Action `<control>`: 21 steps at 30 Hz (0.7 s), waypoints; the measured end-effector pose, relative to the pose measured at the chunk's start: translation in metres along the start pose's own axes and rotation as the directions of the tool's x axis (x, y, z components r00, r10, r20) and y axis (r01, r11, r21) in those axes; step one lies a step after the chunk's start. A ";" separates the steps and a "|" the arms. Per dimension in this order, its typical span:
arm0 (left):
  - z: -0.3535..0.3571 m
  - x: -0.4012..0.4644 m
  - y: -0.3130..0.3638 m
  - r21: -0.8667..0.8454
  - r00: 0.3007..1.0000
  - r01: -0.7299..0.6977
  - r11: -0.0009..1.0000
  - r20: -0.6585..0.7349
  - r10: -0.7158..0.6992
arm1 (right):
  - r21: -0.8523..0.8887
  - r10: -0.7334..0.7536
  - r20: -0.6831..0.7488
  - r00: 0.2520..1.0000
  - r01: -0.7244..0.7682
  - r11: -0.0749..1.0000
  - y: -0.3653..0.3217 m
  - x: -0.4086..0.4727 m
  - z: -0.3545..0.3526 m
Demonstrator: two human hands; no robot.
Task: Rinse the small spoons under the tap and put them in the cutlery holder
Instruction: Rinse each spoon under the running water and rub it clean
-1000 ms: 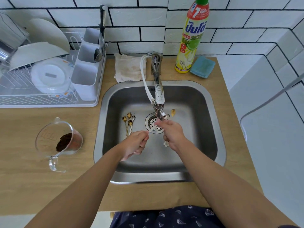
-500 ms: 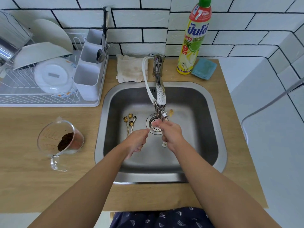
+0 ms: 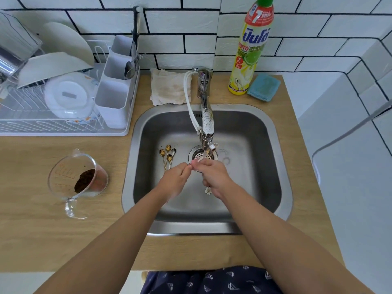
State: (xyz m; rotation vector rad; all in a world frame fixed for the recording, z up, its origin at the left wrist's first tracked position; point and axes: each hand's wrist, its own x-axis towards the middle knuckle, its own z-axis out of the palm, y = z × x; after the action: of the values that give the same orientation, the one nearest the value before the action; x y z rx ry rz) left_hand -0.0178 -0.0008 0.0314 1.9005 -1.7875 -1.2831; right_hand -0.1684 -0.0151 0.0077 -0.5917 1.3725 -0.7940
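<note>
Bottle point(image 3: 250, 49) label: "7", "NEW"

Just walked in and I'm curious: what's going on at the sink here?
A person is rinsing a small spoon under the tap. The right hand grips it, its flower-shaped end showing below the hand, while the left hand rubs the bowl end with its fingers. More spoons lie in the sink, left of the drain. The cutlery holder waits on the rack at left.
</note>
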 end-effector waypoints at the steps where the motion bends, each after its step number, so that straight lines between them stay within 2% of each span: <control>1: 0.000 0.000 -0.001 0.006 1.000 -0.001 1.000 0.000 0.001 | 0.037 0.002 -0.045 0.999 -0.001 0.999 -0.003 0.003 -0.003; 3: 0.002 0.001 0.001 0.005 1.000 0.011 1.000 0.007 -0.011 | 0.166 0.017 -0.149 0.989 0.008 0.986 -0.007 0.009 -0.009; 4: 0.002 0.000 0.002 -0.006 0.999 0.032 0.999 0.015 -0.032 | 0.187 0.020 -0.152 0.988 0.009 0.982 -0.006 0.009 -0.009; 6: 0.001 0.001 0.002 -0.108 0.990 0.135 0.985 0.057 -0.130 | 0.129 -0.005 -0.059 0.998 0.012 0.992 0.001 0.003 -0.003; 8: -0.002 -0.001 0.000 -0.324 0.947 0.301 0.897 0.215 -0.240 | 0.101 -0.029 0.010 1.000 0.028 0.995 0.004 -0.004 -0.001; 9: -0.004 -0.002 -0.002 -0.384 0.921 0.354 0.853 0.303 -0.246 | 0.112 -0.025 -0.028 0.999 0.028 0.993 0.002 -0.002 -0.004; 11: -0.007 -0.004 -0.006 -0.400 0.900 0.364 0.841 0.384 -0.207 | 0.173 0.008 -0.147 0.989 0.018 0.985 -0.002 0.005 -0.013; 12: -0.008 -0.005 -0.007 -0.402 0.897 0.357 0.843 0.399 -0.189 | 0.168 0.017 -0.154 0.988 0.009 0.986 -0.002 0.006 -0.014; 16: -0.008 -0.003 -0.006 -0.451 0.886 0.395 0.800 0.416 -0.203 | -0.040 0.011 0.035 0.999 -0.009 0.999 0.005 -0.008 0.001; 18: -0.005 0.001 -0.002 -0.420 0.902 0.370 0.829 0.375 -0.213 | -0.011 0.011 -0.035 0.999 -0.011 1.000 -0.002 -0.006 -0.005; 21: 0.003 0.010 0.012 -0.318 0.972 0.198 0.927 0.189 -0.143 | 0.195 0.024 -0.178 0.984 0.011 0.981 -0.014 0.002 -0.023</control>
State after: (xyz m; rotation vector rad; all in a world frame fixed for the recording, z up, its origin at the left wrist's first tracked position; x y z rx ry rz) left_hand -0.0290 -0.0112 0.0338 1.8315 -1.3772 -1.7236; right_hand -0.1935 -0.0235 0.0148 -0.3681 1.4385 -0.9832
